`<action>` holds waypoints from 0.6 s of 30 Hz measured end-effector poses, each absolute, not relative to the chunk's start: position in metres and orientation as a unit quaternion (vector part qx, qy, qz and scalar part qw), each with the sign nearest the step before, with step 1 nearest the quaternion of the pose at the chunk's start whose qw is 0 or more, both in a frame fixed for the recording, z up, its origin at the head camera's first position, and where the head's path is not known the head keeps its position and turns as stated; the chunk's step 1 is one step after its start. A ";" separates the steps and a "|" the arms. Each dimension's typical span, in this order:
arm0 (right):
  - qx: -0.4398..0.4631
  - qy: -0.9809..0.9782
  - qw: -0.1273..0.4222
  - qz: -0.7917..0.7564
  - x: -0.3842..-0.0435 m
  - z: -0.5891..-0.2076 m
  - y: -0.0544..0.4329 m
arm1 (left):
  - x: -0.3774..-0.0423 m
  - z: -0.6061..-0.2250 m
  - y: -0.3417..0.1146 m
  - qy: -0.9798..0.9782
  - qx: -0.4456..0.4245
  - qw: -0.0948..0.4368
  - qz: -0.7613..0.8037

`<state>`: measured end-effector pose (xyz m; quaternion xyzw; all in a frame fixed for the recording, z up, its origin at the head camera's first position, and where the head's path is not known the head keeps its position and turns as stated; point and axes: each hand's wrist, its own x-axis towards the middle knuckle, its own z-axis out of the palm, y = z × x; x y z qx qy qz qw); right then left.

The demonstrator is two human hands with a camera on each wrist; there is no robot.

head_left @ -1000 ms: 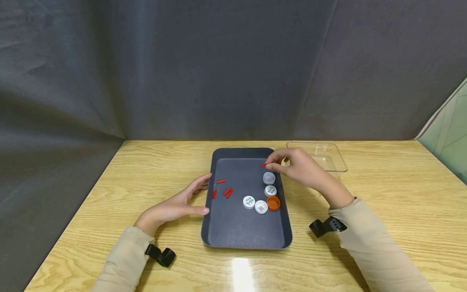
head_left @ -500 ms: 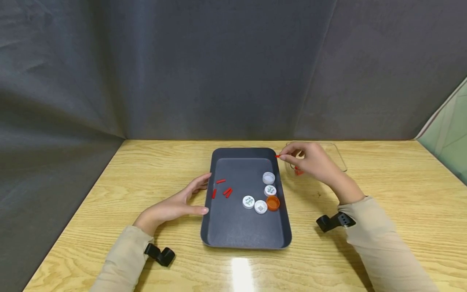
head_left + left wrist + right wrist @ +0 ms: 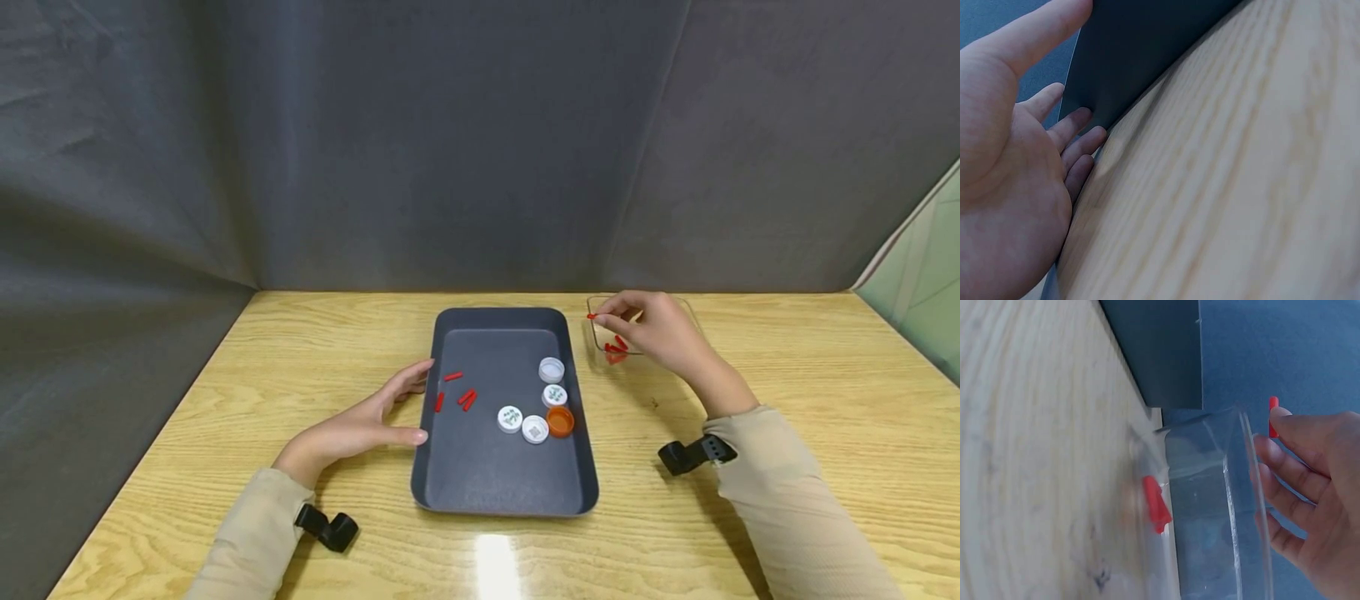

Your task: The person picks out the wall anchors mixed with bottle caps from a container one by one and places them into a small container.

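Observation:
My right hand (image 3: pixel 660 333) pinches a small red stick (image 3: pixel 1274 417) between thumb and fingertips, over the near left part of a clear plastic box (image 3: pixel 1200 506). Several more red sticks (image 3: pixel 617 346) lie inside that box. With its fingers spread, my left hand (image 3: pixel 360 425) rests against the left side of a dark grey tray (image 3: pixel 502 492); thumb and fingertips touch its wall, as the left wrist view also shows. On the tray's left half lie several red sticks (image 3: pixel 467 400).
Along the tray's right side sit a clear-white round cap (image 3: pixel 552 370), an orange cap (image 3: pixel 560 422), and white round caps (image 3: pixel 510 419), some with green print. The box stands on the wooden table (image 3: pixel 315 333) to the right of the tray, and a grey curtain (image 3: pixel 450 150) hangs behind.
My right hand has moved right with the red stick, from above the tray's far right corner to over the clear box. The left hand has stayed at the tray.

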<state>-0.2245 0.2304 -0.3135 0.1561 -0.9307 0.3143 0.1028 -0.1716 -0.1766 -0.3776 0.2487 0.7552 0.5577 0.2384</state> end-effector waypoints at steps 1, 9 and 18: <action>0.155 -0.932 0.107 0.311 -0.225 -0.314 0.231 | -0.172 -0.378 -0.177 0.755 0.249 0.238 0.558; 0.146 -0.934 0.117 0.303 -0.227 -0.321 0.238 | -0.171 -0.378 -0.177 0.753 0.250 0.238 0.559; 0.149 -0.939 0.124 0.285 -0.231 -0.328 0.244 | -0.172 -0.378 -0.177 0.754 0.253 0.237 0.559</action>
